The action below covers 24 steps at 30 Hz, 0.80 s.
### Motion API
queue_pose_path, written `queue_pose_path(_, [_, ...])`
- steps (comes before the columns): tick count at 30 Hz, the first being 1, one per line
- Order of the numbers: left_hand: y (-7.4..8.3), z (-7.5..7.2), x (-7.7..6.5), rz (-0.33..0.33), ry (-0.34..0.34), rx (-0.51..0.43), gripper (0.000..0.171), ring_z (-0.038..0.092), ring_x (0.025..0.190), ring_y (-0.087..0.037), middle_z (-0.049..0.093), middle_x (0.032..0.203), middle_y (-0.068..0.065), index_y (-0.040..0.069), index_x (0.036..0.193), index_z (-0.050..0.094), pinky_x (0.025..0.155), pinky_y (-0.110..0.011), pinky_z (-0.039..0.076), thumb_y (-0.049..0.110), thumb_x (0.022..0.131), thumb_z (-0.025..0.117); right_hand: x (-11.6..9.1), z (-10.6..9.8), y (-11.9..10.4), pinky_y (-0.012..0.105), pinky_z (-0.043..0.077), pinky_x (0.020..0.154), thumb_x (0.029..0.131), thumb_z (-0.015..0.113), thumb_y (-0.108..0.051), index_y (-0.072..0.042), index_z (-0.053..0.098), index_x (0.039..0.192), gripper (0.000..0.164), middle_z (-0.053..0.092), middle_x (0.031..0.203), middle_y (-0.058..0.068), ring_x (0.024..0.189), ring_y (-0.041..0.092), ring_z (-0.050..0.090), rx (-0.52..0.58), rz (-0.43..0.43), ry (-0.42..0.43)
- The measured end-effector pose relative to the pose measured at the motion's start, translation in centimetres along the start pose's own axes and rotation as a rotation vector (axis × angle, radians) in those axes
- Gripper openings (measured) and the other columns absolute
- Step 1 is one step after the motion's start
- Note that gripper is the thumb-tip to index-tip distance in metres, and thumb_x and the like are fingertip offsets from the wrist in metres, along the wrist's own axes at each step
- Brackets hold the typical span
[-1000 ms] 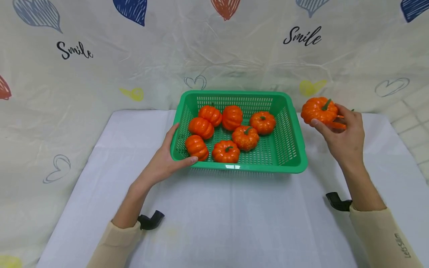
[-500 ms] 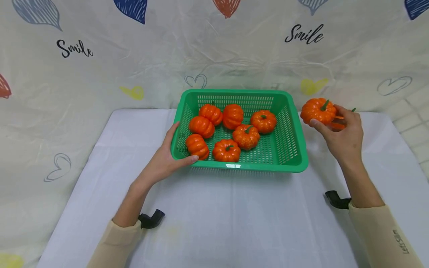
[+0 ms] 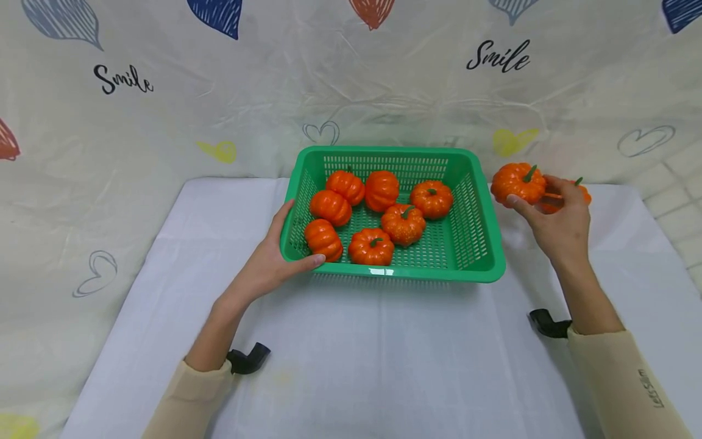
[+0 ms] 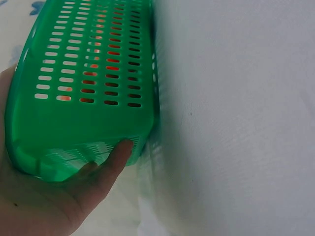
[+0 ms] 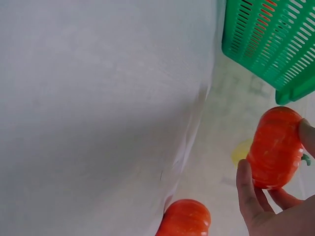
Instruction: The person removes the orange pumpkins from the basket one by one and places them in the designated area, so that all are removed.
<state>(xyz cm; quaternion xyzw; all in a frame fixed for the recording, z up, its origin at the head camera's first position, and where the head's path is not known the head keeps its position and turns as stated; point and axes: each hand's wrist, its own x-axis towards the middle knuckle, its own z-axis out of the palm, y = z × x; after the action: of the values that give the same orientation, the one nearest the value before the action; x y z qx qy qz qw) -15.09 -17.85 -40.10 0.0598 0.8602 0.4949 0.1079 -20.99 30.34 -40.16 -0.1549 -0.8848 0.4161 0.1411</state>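
Note:
My left hand (image 3: 267, 261) grips the near left corner of a green plastic basket (image 3: 439, 275), thumb over the front rim. In the left wrist view that hand (image 4: 74, 196) lies along the basket's slotted wall (image 4: 93, 118). Several small orange pumpkins sit in the basket, one of them (image 3: 323, 240) beside my left thumb. To the right of the basket my right hand (image 3: 565, 222) holds another pumpkin (image 3: 517, 183) above the table, between thumb and fingers. The right wrist view shows this pumpkin (image 5: 275, 147) in the fingers, apart from the basket (image 5: 275, 44).
One more pumpkin (image 3: 584, 194) is partly hidden behind my right hand, near the table's back edge. A white cloth covers the table (image 3: 378, 353). Behind it hangs a printed sheet (image 3: 384, 79). A black curved piece sticks out at each wrist.
My right hand has moved slightly left and toward the basket with its pumpkin, and more of the pumpkin behind it shows. The left hand and basket stay almost still.

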Motion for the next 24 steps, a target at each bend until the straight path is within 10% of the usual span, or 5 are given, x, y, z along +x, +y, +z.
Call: queue_pose_path(24, [0.06,0.05,-0.08,0.013,0.005,-0.001,0.114,0.041,0.148,-0.031,0.027,0.171,-0.002,0.044,0.165,0.003,0.114,-0.061,0.045,0.051,0.084,0.083,1.01,0.01,0.97,0.003,0.036,0.073,0.092,0.072,-0.055,-0.004,0.033,0.162,0.095,0.044,0.161,0.023,0.134,0.042,0.05,-0.095,-0.018,-0.172])
